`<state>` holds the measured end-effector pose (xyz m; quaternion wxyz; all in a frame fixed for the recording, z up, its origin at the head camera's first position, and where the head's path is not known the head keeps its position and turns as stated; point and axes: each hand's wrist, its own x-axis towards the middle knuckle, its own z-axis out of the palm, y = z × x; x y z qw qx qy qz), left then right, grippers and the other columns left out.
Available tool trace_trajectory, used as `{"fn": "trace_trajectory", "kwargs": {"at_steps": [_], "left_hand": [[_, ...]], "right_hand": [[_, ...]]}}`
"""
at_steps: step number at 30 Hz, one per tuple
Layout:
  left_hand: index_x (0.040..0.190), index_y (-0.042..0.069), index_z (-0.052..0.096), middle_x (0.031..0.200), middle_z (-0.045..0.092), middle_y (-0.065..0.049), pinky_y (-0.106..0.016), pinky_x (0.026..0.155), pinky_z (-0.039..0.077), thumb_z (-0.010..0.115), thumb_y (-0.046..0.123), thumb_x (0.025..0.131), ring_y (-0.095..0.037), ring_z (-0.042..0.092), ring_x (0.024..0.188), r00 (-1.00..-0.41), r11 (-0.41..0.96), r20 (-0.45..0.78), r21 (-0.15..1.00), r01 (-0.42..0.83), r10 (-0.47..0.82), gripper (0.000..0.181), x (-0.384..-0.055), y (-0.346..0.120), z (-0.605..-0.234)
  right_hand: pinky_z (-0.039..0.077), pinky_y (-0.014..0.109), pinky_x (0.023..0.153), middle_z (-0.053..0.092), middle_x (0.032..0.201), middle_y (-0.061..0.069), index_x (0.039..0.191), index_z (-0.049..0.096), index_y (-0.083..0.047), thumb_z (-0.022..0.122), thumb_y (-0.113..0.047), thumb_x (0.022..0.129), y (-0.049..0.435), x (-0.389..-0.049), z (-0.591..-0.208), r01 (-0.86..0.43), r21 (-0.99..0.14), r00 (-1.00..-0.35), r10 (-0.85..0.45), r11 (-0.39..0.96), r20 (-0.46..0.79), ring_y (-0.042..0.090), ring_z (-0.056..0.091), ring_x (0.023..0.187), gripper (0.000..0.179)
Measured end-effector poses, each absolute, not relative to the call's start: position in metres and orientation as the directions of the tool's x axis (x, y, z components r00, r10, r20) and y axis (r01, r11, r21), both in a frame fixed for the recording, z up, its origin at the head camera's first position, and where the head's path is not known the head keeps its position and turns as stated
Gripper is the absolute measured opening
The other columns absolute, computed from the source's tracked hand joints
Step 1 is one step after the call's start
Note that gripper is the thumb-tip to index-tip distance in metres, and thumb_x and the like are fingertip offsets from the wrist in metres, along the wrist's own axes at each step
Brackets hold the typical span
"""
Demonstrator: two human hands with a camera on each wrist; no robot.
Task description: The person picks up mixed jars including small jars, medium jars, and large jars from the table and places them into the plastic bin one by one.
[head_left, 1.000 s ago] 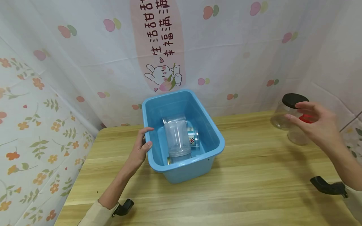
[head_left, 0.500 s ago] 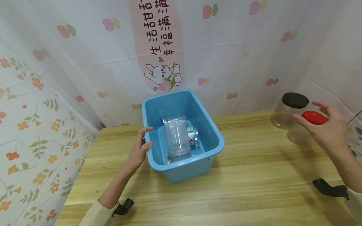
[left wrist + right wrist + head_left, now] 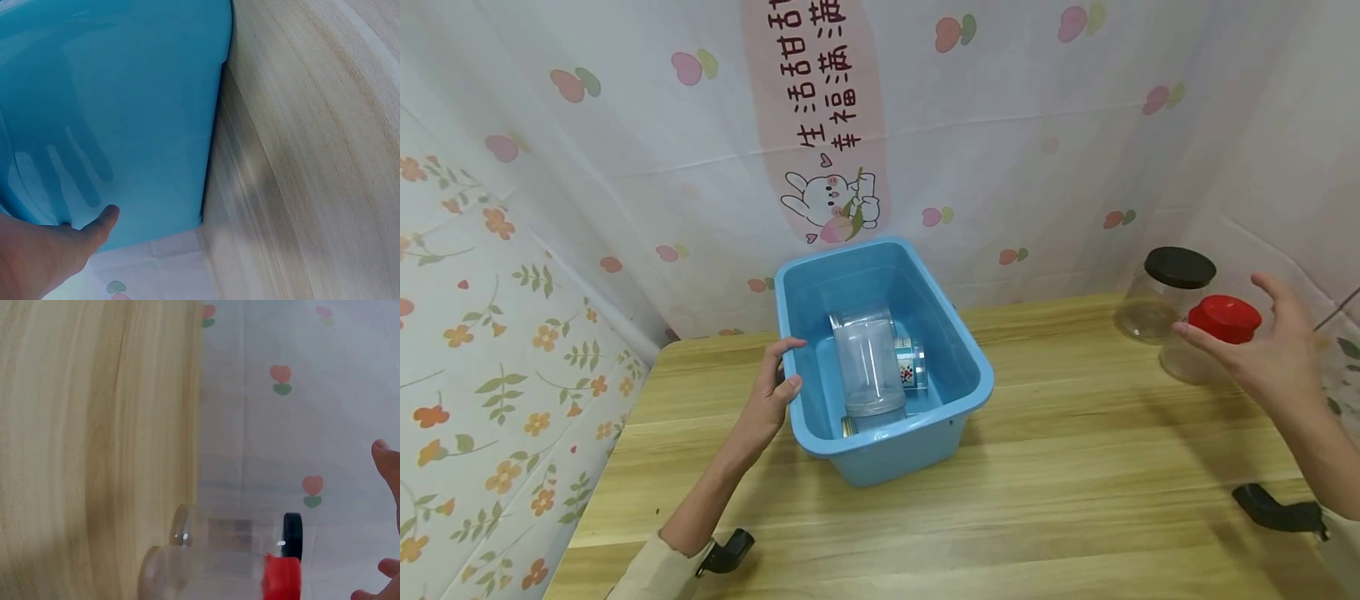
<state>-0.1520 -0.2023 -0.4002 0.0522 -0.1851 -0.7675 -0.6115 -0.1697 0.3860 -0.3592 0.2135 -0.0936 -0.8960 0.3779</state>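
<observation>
Jar at right looks light, slippery; we favour its red lid. Right grip spread, empty; left grip clasping tub.

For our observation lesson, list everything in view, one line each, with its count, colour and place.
Plastic tub: one, blue, on the table.
Clear containers: at least three, overlapping, colourless, one blue-labelled; inside the tub.
Black-lidded jar: one, clear body, upright at the table's back right.
Red-lidded jar: one, clear body, just in front of it.
Wooden table: one, yellowish brown, beneath everything.
Fruit-print cloth: one, white with pink rabbit panel, behind.
Floral cloth: at least one, white with orange flowers, left.
Wrist fittings: two, black, one per wrist.
Sleeves: two, cream, bottom corners.
Left hand: one, on the tub's left rim.
Right hand: one, beside the red-lidded jar.
</observation>
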Motion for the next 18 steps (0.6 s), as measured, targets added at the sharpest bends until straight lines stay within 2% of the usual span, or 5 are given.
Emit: {"fn": "trace_trajectory", "kwargs": {"at_steps": [5, 9, 18], "left_hand": [[0.146, 0.015, 0.035, 0.157, 0.02, -0.023, -0.073, 0.09, 0.043, 0.041, 0.022, 0.098, -0.052, 0.041, 0.127, -0.927, 0.17, 0.304, 0.924, 0.344, 0.22, 0.049, -0.151, -0.203, -0.401], [0.147, 0.013, 0.034, 0.157, 0.02, -0.023, -0.073, 0.091, 0.042, 0.041, 0.021, 0.098, -0.052, 0.04, 0.127, -0.923, 0.161, 0.312, 0.922, 0.352, 0.227, 0.05, -0.152, -0.203, -0.402], [0.146, 0.015, 0.034, 0.156, 0.022, -0.023, -0.066, 0.091, 0.047, 0.042, 0.024, 0.099, -0.051, 0.042, 0.126, -0.92, 0.173, 0.318, 0.917, 0.359, 0.228, 0.049, -0.153, -0.204, -0.402]], "right_hand": [[0.02, 0.074, 0.105, 0.005, 0.166, 0.021, 0.162, 0.007, -0.006, 0.076, -0.034, 0.088, 0.391, -0.174, -0.365, 0.023, -0.734, -0.904, 0.328, 0.678, 0.275, 0.047, 0.006, 0.149, 0.105], [0.02, 0.075, 0.105, 0.002, 0.166, 0.023, 0.162, 0.002, -0.006, 0.075, -0.037, 0.089, 0.394, -0.176, -0.37, 0.054, -0.752, -0.904, 0.352, 0.656, 0.243, 0.051, 0.006, 0.147, 0.108], [0.016, 0.061, 0.114, -0.001, 0.166, 0.023, 0.163, -0.004, -0.014, 0.073, -0.039, 0.091, 0.401, -0.18, -0.381, 0.108, -0.812, -0.904, 0.397, 0.573, 0.16, 0.046, 0.003, 0.149, 0.108]]}}
